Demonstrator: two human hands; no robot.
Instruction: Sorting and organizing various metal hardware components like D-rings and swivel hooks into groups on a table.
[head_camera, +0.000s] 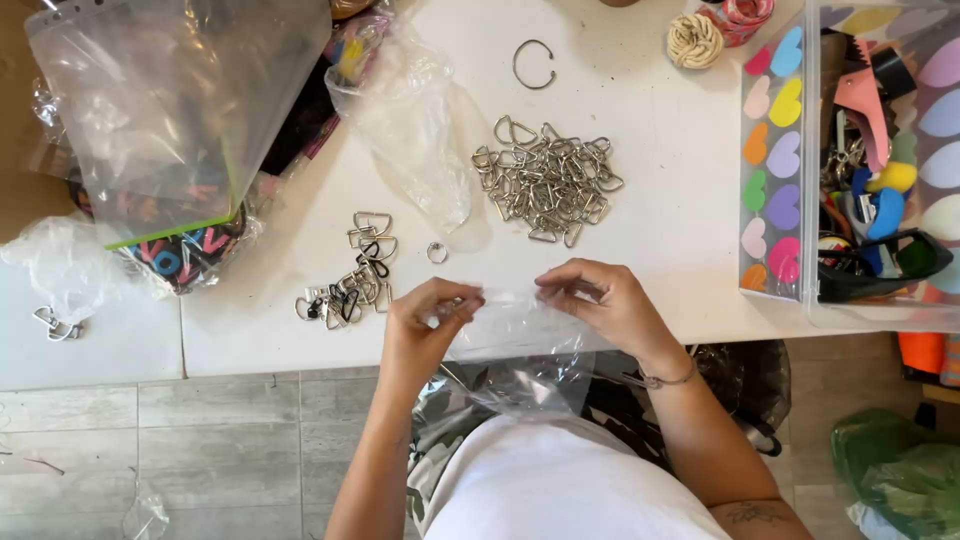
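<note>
My left hand (428, 322) and my right hand (600, 300) both pinch the top edge of a small clear plastic bag (515, 340), which hangs over the white table's front edge (250, 340). A large pile of silver D-shaped metal rings (545, 180) lies just beyond my hands. A smaller heap of mixed silver and black clips and rings (355, 270) sits left of my left hand, with one small round ring (437, 253) beside it.
A crumpled clear bag (415, 120) and a big flat zip bag (170, 100) over colourful fabric lie at the left. An open metal ring (533, 64) and a rope coil (694, 41) are at the back. A clear bin with heart stickers (780, 150) holds tools at right.
</note>
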